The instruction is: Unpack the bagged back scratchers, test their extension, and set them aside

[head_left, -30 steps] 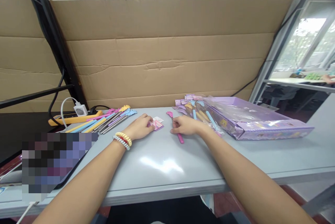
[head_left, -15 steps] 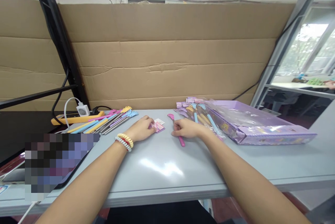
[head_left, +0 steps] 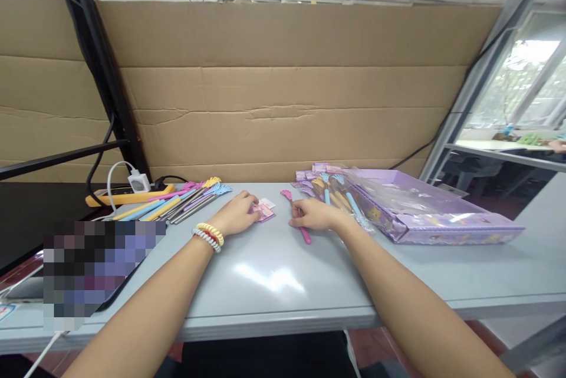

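My right hand [head_left: 312, 214] is closed around a pink back scratcher [head_left: 305, 234], its small claw head pointing to the back and its handle toward me. My left hand [head_left: 241, 214], with coiled bands on the wrist, has its fingers bent onto small pink and white cards [head_left: 266, 211] at the middle of the table; its fingertips are partly hidden. Left of it lies a pile of back scratchers [head_left: 186, 204] with yellow, blue and pink ends and metal rods. Beyond my right hand, several bagged back scratchers [head_left: 329, 186] with purple card tops rest against a purple box.
The purple open box [head_left: 462, 227] stands on the right of the grey table [head_left: 265, 301], with clear plastic inside. At left are a yellow power strip [head_left: 99, 197] with a white charger [head_left: 138, 181] and a blurred-out tablet-like device [head_left: 112, 301]. Cardboard [head_left: 287, 89] walls the back.
The camera view has shifted slightly. Both hands stay in nearly the same place, the right one still on the pink back scratcher and the left one at the cards.
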`<state>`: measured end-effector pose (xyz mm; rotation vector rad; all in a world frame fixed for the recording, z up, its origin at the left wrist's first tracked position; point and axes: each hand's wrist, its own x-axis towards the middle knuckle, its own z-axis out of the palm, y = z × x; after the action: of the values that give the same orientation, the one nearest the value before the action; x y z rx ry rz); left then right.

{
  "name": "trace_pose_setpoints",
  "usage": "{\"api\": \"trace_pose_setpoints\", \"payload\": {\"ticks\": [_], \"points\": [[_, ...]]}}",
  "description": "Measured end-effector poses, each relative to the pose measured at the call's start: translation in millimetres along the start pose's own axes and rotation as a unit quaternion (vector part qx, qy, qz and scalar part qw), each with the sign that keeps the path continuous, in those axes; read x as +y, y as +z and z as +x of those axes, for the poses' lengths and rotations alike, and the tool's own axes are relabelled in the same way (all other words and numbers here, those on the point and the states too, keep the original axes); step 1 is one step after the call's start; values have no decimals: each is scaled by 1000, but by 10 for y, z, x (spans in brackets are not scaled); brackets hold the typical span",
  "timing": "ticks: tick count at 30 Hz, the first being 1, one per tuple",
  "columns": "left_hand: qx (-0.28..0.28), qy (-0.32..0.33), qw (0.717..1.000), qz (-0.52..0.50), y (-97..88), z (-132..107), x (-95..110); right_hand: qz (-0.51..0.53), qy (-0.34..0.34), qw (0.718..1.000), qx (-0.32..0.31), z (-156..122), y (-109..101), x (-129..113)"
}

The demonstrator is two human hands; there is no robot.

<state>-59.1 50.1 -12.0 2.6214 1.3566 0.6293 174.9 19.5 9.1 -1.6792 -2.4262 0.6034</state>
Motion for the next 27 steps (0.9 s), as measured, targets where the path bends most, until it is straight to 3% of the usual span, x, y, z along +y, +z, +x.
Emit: {"api": "trace_pose_setpoints", "payload": {"ticks": [27], "points": [[-10,21,999,23,-17,-20,57,-11,-13,1000,2,65,51,19]]}}
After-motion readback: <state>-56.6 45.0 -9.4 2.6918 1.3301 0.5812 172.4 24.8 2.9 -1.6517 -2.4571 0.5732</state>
